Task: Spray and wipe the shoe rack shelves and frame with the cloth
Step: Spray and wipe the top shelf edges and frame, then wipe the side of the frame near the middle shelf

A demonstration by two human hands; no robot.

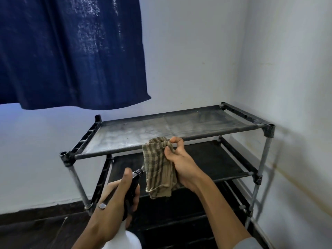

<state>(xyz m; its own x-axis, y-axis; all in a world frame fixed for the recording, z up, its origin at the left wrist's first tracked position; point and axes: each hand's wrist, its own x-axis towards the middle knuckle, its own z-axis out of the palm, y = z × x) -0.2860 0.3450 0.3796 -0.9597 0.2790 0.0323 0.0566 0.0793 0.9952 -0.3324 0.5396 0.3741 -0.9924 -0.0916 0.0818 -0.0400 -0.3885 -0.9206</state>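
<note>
A black shoe rack [258, 126] with metal posts stands in the room corner; its top shelf looks dusty grey, and darker shelves lie below. My right hand [181, 162] pinches a beige striped cloth [159, 169], which hangs down in front of the top shelf's front bar. My left hand [122, 196] grips a spray bottle [133, 186] with a black head and a white body. Its nozzle points at the cloth from the left, and a faint mist shows at the tip.
A dark blue curtain [71, 51] hangs at the upper left, ending above the rack's left end. White walls [287, 69] close in behind and to the right of the rack. The dark floor [36, 230] extends to the left.
</note>
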